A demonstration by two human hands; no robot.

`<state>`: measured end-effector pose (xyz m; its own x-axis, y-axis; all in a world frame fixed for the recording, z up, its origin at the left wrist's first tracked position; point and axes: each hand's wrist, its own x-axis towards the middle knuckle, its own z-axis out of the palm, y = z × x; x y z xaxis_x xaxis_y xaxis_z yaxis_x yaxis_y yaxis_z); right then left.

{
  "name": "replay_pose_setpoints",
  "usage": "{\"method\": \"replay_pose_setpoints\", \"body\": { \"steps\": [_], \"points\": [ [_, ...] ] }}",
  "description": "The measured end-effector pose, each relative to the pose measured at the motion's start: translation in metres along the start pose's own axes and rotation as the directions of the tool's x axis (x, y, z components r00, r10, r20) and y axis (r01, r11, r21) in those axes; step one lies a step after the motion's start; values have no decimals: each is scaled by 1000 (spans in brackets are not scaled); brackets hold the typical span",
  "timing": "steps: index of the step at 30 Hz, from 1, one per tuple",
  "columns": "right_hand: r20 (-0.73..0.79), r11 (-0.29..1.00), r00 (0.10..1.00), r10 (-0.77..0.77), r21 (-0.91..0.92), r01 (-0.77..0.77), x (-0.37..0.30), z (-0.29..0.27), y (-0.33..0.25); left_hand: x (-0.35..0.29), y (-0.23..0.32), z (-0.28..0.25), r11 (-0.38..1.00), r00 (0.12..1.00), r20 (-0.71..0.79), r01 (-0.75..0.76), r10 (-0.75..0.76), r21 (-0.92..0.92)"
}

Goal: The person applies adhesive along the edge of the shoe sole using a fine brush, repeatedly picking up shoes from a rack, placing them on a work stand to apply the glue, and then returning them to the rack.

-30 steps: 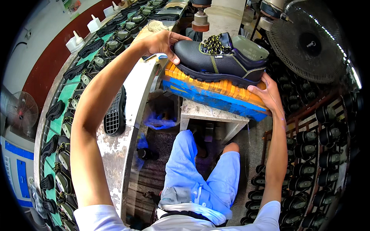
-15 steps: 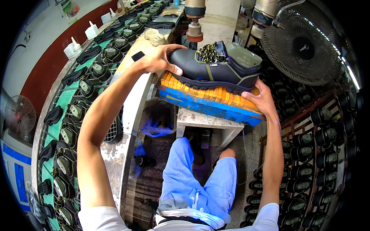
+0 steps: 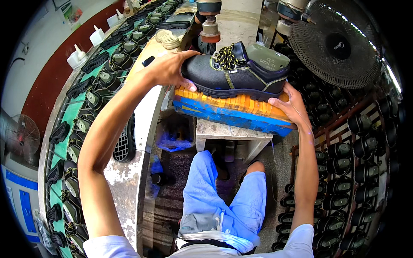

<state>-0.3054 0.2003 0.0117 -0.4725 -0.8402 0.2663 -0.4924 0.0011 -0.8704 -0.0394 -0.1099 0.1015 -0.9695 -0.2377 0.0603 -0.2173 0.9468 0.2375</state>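
Note:
A black leather shoe (image 3: 221, 81) with yellow-flecked laces and a black tread sole lies lengthwise on a row of orange pads (image 3: 245, 103), toe to the left. The pads fill a blue box-like base (image 3: 228, 118). A green shoe last (image 3: 267, 58) sticks up out of the shoe's opening. Around the toe my left hand (image 3: 171, 69) is closed, its thumb low by the sole and its fingers partly hidden behind. At the heel my right hand (image 3: 293, 104) grips from the other end, thumb near the sole's edge.
Two press heads (image 3: 210, 30) (image 3: 286, 17) hang beyond the shoe. A large black fan (image 3: 337, 47) stands at the far right, above a rack of lasted shoes (image 3: 337, 163). Along the left runs a conveyor (image 3: 64, 144) with uppers and soles. A loose sole (image 3: 124, 146) lies on the bench.
The shoe has tilted slightly, its heel end a little higher and its sole more level along the pads. Both hands keep their hold. The whole view has shifted a little.

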Motion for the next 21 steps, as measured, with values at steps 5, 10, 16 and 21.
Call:
{"method": "replay_pose_setpoints", "body": {
  "steps": [5,10,16,21],
  "points": [
    [-20,997,998,-56,-51,55,3,-1,2,19,14,3,891,967,-74,-193,244,412],
    [38,999,999,-35,24,34,6,-6,-5,39,21,42,977,915,-366,-110,171,181],
    [15,998,998,-62,17,62,6,-8,-2,38,23,36,937,925,-243,-227,292,264],
    [-10,996,999,-44,75,45,4,2,-4,31,13,58,939,776,-534,-228,334,256]
  ]
}}
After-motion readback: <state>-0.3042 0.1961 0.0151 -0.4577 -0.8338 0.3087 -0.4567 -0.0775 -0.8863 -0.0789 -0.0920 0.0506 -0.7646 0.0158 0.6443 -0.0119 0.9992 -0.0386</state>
